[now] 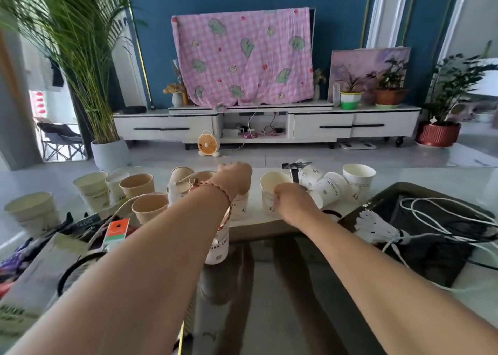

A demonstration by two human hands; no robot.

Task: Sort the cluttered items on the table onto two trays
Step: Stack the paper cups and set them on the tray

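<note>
My right hand (pixel 289 199) pinches the rim of a white paper cup (pixel 272 181) in the middle of the table (pixel 420 176). My left hand (pixel 234 178) is just beside it, over more cups. I cannot tell if its fingers hold one. A dark tray (pixel 377 199) with a shuttlecock (pixel 374 226) sits to the right.

Your table (pixel 420 175) spans mid-frame. Upright cups (pixel 91 190) crowd left and centre; tipped cups (pixel 327 190) right of centre. Dark tray (pixel 431 263) at right. Orange box (pixel 117 232) lower left.
</note>
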